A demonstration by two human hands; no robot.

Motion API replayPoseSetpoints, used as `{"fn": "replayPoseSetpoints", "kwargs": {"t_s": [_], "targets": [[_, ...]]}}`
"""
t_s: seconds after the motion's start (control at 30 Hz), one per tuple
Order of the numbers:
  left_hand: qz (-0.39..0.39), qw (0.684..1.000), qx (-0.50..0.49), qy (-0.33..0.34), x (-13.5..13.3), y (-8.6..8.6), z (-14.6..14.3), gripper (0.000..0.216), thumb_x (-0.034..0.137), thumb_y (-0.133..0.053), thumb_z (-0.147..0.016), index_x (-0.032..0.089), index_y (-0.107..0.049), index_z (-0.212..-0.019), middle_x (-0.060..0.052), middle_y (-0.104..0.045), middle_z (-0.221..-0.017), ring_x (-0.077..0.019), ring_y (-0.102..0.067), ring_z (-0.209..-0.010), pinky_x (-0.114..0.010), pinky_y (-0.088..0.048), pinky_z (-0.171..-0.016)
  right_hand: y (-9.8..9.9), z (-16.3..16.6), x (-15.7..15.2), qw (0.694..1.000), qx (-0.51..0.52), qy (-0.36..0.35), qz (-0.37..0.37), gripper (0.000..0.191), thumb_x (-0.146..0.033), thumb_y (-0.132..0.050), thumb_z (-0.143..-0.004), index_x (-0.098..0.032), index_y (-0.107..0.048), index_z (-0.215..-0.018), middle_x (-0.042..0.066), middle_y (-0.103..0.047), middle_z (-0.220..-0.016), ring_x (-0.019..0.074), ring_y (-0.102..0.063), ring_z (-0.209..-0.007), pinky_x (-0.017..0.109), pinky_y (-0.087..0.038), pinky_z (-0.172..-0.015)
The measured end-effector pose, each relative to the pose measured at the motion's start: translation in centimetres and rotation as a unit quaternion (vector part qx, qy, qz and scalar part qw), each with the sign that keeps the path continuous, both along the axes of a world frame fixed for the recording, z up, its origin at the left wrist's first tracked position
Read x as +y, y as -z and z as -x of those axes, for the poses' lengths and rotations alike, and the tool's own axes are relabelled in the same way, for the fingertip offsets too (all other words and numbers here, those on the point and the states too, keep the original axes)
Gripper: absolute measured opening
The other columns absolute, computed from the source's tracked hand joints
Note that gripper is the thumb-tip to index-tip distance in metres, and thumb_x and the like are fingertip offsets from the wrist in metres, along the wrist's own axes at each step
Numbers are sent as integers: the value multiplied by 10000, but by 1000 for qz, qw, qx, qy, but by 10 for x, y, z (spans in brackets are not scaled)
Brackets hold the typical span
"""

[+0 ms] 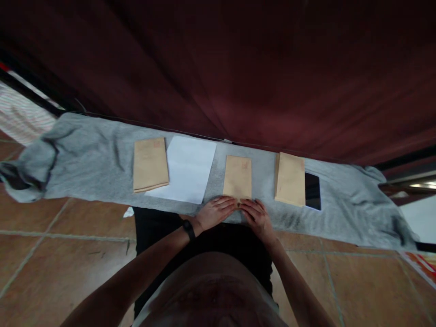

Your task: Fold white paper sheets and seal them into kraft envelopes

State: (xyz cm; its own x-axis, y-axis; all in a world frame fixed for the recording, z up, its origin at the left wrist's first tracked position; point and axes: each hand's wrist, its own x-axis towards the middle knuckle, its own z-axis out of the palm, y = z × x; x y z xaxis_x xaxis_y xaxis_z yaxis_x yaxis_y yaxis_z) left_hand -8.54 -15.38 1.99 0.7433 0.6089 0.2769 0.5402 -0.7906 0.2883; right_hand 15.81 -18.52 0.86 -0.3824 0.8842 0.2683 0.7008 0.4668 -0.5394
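A brown envelope (pixel 237 176) lies on a grey cloth (pixel 95 159) straight in front of me. My left hand (pixel 216 210) rests flat with fingers stretched out, its fingertips touching the envelope's near edge. My right hand (pixel 255 214) lies flat beside it, fingers also on that near edge. A stack of brown envelopes (pixel 150 163) sits to the left, partly over a white sheet of paper (pixel 187 169). Another stack of brown envelopes (pixel 290 178) lies to the right, next to a dark phone (pixel 312 190).
The grey cloth is spread over a brown tiled floor (pixel 61 245). A dark red curtain (pixel 238 68) hangs behind it. A black band is on my left wrist (pixel 188 229). A small white scrap (pixel 128 212) lies at the cloth's near edge.
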Motion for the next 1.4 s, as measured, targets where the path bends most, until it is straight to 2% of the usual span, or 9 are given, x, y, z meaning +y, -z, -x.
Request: {"fn": "replayPoseSetpoints", "kwargs": {"t_s": [0.1, 0.2, 0.3, 0.43, 0.77, 1.03, 1.23, 1.3, 1.4], "targets": [[-2, 1000, 4, 4, 0, -2, 0, 316, 226, -470, -1023, 196, -607, -1306, -89, -631, -1390, -186, -551, -1327, -374, -423, -1154, -3, -2, 4, 1000, 11, -8, 16, 346, -331, -408, -1054, -286, -651, -1297, 45, -674, -1333, 210, -603, -1265, 506, -330, -1191], [-10, 1000, 10, 9, 0, -3, -1, 297, 221, -468, -1024, 181, -628, -1272, -91, -643, -1372, -188, -568, -1308, -357, -427, -1149, -5, -1, 11, 1000, 13, -10, 25, 407, -332, -348, -1065, -251, -591, -1381, 65, -611, -1419, 211, -532, -1351, 499, -315, -1210], [-12, 1000, 13, 4, -1, -3, -1, 297, 219, -469, -1024, 183, -628, -1273, -85, -646, -1369, -188, -576, -1297, -356, -435, -1141, -5, 2, 17, 1000, -9, -11, 18, 449, -341, -327, -1066, -221, -525, -1451, 83, -533, -1498, 221, -458, -1418, 505, -300, -1223], [-12, 1000, 11, 0, -1, -1, -1, 304, 212, -472, -1021, 180, -622, -1284, -95, -629, -1390, -189, -562, -1315, -360, -434, -1141, -5, 5, 16, 998, -47, -35, 23, 456, -348, -343, -1067, -237, -488, -1484, 77, -535, -1496, 226, -467, -1412, 511, -307, -1224], [-19, 1000, 4, -4, -2, 1, 0, 310, 237, -476, -1029, 166, -615, -1297, -76, -629, -1397, -191, -554, -1326, -353, -428, -1145, -3, 2, -2, 998, -43, -50, 6, 423, -328, -439, -1049, -239, -525, -1453, 76, -580, -1451, 233, -515, -1374, 523, -331, -1212], [3, 1000, -27, -9, -1, -1, 0, 309, 280, -503, -1018, 189, -631, -1284, -75, -653, -1363, -197, -584, -1287, -381, -442, -1132, -1, 4, -2, 999, -24, -38, -18, 375, -270, -491, -1031, -265, -583, -1394, 59, -609, -1421, 217, -565, -1326, 502, -362, -1193], [50, 996, -75, -14, 12, -6, -6, 272, 294, -479, -1026, 200, -677, -1187, -52, -735, -1189, -178, -659, -1157, -363, -505, -1057, 0, 6, -1, 999, -21, -27, -24, 340, -276, -512, -1026, -285, -621, -1348, 39, -604, -1427, 208, -575, -1314, 494, -375, -1183], [53, 995, -83, -23, 21, -7, -12, 297, 292, -462, -1030, 197, -655, -1235, -65, -711, -1251, -178, -623, -1225, -372, -490, -1080, 1, 6, -1, 999, -17, -23, -28, 335, -274, -521, -1022, -289, -627, -1340, 37, -623, -1405, 207, -577, -1312, 493, -369, -1186], [45, 997, -58, -39, 41, -4, -24, 363, 287, -435, -1034, 178, -581, -1348, -86, -569, -1463, -184, -457, -1412, -394, -397, -1174, 1, 7, -2, 999, -13, -20, -27, 336, -267, -524, -1019, -286, -629, -1337, 39, -644, -1380, 207, -587, -1300, 493, -364, -1188]]}}
